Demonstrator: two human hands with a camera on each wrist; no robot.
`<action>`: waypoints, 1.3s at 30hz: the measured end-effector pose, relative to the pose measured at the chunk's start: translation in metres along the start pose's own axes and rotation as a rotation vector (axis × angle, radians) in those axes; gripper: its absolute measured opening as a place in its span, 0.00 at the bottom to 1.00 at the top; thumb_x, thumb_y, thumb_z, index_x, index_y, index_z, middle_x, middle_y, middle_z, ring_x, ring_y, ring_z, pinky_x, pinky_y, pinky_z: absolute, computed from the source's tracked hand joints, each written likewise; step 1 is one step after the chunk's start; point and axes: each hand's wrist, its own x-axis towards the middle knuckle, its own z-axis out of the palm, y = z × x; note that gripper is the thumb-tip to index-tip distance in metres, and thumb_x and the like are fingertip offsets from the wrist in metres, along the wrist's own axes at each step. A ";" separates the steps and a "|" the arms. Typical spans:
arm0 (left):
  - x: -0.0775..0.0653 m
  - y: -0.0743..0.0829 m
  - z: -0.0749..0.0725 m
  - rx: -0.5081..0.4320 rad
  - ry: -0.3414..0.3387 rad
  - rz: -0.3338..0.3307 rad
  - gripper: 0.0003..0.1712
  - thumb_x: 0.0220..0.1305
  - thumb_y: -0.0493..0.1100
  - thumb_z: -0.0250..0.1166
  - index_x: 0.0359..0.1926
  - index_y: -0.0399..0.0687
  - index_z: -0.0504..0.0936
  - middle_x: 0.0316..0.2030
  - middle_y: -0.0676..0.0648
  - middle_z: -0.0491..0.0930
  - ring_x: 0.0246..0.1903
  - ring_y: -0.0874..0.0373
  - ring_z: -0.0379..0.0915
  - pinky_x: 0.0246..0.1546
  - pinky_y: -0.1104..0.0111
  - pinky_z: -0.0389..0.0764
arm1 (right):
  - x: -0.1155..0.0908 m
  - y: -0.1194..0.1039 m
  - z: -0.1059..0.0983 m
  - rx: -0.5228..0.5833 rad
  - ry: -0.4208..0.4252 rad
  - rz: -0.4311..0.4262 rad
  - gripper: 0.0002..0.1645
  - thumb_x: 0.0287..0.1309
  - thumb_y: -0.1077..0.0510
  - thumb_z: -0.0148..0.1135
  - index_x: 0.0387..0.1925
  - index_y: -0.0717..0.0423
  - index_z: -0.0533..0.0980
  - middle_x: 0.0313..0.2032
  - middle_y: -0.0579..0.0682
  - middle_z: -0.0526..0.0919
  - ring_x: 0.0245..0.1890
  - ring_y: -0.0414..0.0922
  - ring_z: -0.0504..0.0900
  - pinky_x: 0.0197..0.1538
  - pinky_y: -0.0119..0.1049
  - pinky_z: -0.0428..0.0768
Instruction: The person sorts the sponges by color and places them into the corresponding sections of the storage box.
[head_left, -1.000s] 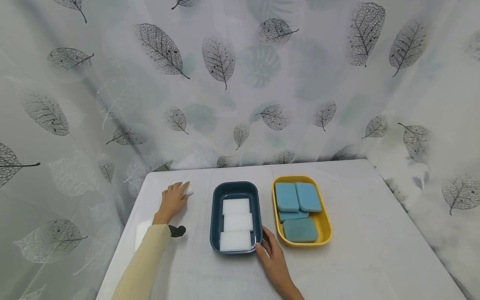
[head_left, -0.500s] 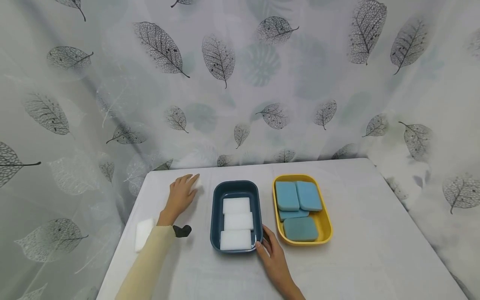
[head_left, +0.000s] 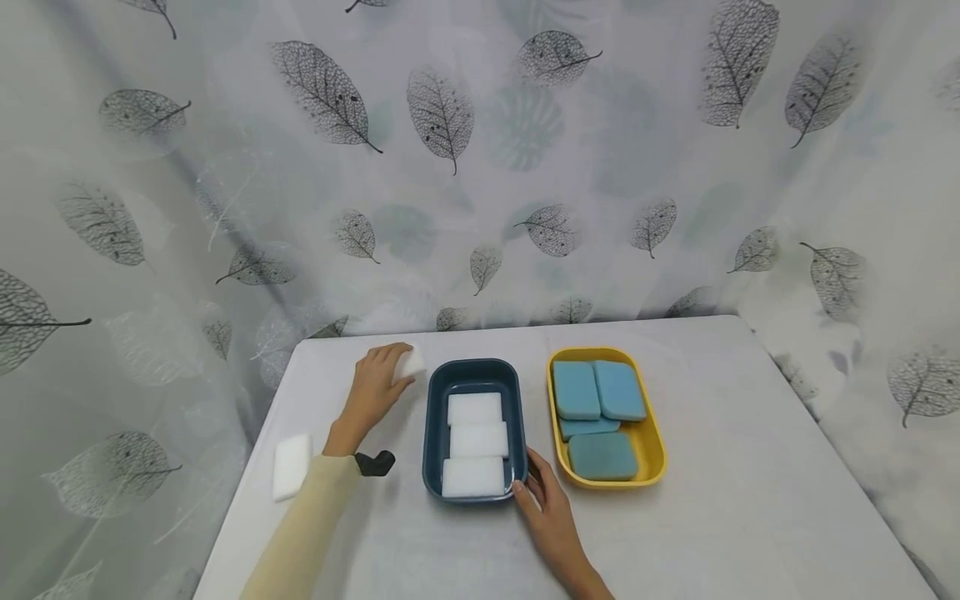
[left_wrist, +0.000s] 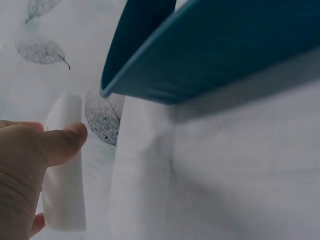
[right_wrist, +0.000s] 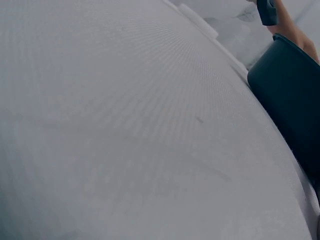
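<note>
My left hand [head_left: 372, 383] holds a white sponge [head_left: 409, 363] near the table's back edge, left of a dark blue tray [head_left: 429, 433]. In the left wrist view the thumb presses one face of this sponge [left_wrist: 65, 195], and the fingers are mostly hidden behind it. Three white sponges [head_left: 472, 477] lie in a column inside the tray. My right hand [head_left: 553, 525] grips the tray's near right corner, thumb at the front and fingers along the side. The right wrist view shows the tray's outer wall [right_wrist: 287, 95], without the gripping fingers.
Right of the blue tray stands a yellow tray [head_left: 649, 442] with several blue sponges [head_left: 602, 457], some overlapping. Another white sponge [head_left: 291, 467] lies on the white-covered table [head_left: 750, 467] beside the left forearm. A leaf-patterned curtain [head_left: 480, 167] hangs behind the table.
My left hand has moved right toward the blue tray, bringing the white sponge with it. The sponge by the left forearm has come into fuller view. My right hand stays at the tray corner.
</note>
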 end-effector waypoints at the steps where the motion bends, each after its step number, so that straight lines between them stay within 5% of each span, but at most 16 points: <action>1: 0.001 0.003 0.000 -0.009 0.011 0.013 0.31 0.61 0.41 0.78 0.64 0.46 0.78 0.65 0.40 0.79 0.64 0.38 0.73 0.63 0.39 0.74 | 0.000 -0.001 0.000 0.001 0.000 0.001 0.37 0.74 0.45 0.62 0.77 0.47 0.62 0.77 0.56 0.66 0.77 0.55 0.68 0.74 0.37 0.71; 10: 0.003 0.026 0.003 -0.040 0.039 0.122 0.29 0.59 0.44 0.80 0.60 0.48 0.82 0.65 0.42 0.80 0.63 0.40 0.75 0.62 0.41 0.77 | -0.001 -0.005 0.000 -0.002 -0.005 -0.008 0.37 0.74 0.47 0.62 0.78 0.49 0.62 0.77 0.57 0.65 0.77 0.56 0.68 0.74 0.38 0.71; 27: 0.012 0.062 0.020 -0.109 -0.053 0.268 0.28 0.60 0.45 0.79 0.61 0.51 0.82 0.65 0.45 0.80 0.64 0.45 0.75 0.61 0.45 0.80 | -0.002 -0.004 0.001 -0.004 -0.007 -0.022 0.37 0.75 0.47 0.61 0.78 0.51 0.61 0.77 0.59 0.65 0.76 0.57 0.69 0.74 0.38 0.71; 39: 0.016 0.081 0.035 -0.084 -0.174 0.256 0.29 0.64 0.45 0.76 0.64 0.49 0.79 0.65 0.45 0.79 0.64 0.45 0.75 0.64 0.48 0.80 | -0.002 -0.003 -0.001 0.028 -0.017 -0.020 0.36 0.75 0.50 0.62 0.78 0.50 0.62 0.77 0.61 0.64 0.76 0.59 0.69 0.74 0.39 0.71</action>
